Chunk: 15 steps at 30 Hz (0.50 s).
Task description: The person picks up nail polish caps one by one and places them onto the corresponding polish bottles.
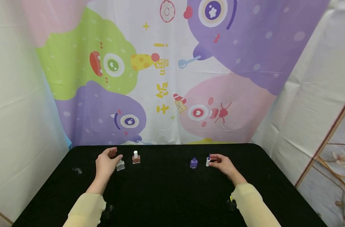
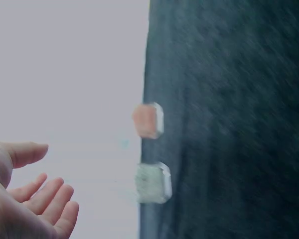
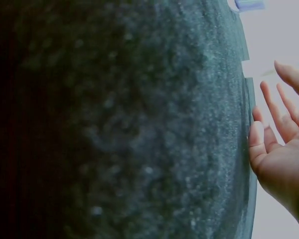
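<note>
In the head view my left hand [image 1: 106,163] is beside a silver-grey nail polish bottle [image 1: 120,166], its thumb overlapping the bottle's top. The left wrist view shows that hand [image 2: 32,196] with loosely bent fingers, apart from the blurred silver-grey bottle [image 2: 153,184]. A brownish-pink nail polish bottle [image 1: 136,159] with a white cap stands to its right. My right hand [image 1: 222,163] reaches to a white cap [image 1: 208,162] standing brush upward, with purple at its top. Extended fingers of this hand [image 3: 284,144] appear around the brush. Left of the cap stands an uncapped purple bottle [image 1: 193,163].
Everything stands on a black-covered table [image 1: 166,195] near its far edge. Behind hangs a white curtain [image 1: 172,126] with cartoon prints. Small greyish marks [image 1: 77,170] show on the cloth at the left.
</note>
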Available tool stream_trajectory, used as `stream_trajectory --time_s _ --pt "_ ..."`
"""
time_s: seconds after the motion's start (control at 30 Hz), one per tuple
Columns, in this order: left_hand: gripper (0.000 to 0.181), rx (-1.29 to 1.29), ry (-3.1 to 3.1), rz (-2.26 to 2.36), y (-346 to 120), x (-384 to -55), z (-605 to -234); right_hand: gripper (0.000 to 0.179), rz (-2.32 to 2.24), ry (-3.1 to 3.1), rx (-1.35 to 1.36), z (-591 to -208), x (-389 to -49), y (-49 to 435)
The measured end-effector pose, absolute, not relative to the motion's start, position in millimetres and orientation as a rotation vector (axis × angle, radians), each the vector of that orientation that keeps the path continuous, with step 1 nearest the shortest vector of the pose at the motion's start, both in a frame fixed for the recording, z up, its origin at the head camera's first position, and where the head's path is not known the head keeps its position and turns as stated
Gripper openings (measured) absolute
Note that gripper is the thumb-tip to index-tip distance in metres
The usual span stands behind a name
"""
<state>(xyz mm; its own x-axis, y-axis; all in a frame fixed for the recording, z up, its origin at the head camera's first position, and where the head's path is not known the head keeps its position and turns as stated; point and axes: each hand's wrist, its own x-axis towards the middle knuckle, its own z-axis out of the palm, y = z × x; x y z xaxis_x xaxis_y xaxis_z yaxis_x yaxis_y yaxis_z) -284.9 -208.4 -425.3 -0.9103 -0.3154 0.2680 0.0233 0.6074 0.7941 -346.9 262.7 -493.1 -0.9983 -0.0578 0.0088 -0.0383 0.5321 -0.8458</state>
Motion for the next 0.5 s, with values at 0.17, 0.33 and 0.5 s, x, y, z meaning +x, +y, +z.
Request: stream_trajectory --time_s 0.17,0.33,0.5 --pt "0.042 0.163 -2.466 -1.304 -192 -281 -406 0.043 -1.532 2.713 -0.083 -491 -347 262" --pt "0.044 0.067 -2.448 -1.415 -165 -279 -395 0.044 -1.531 2.706 -0.092 -491 -348 262" --pt "0.048 -0.066 -2.398 -1.528 -136 -282 -391 0.045 -1.493 2.723 -0.096 -491 -349 261"
